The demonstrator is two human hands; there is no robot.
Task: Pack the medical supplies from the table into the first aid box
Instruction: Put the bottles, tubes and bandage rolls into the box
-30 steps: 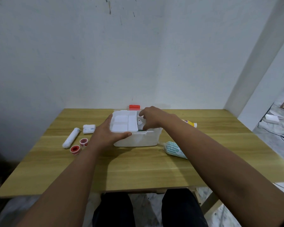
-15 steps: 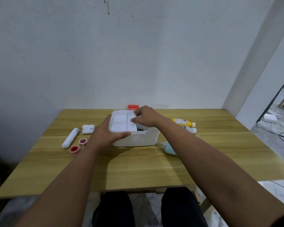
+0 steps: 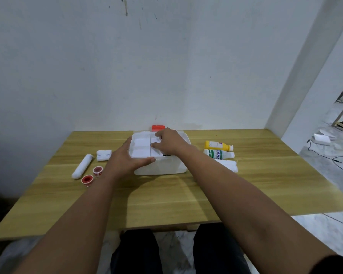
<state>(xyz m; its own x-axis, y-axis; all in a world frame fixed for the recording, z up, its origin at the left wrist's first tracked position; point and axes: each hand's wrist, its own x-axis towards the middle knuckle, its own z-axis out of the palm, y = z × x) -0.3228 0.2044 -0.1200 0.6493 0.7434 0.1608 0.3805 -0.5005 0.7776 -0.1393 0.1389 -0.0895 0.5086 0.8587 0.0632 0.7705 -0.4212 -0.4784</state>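
Right hand [image 3: 167, 142] sliding leftward across the first aid box [image 3: 160, 167] since a second ago, fingers curling onto its divided tray [image 3: 142, 148], left hand [image 3: 125, 160] gripping the box's left edge, thumb pressing the front rim, bottles [image 3: 219, 150] lying right of the box, bandage rolls [image 3: 82, 166] and tape [image 3: 87, 179] lying left of it.

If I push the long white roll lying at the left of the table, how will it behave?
The long white roll is a cylinder lying on its side on the bare wooden table, so it would probably roll if pushed sideways. It looks like soft bandage, so likely light and slightly squashy, not fragile.
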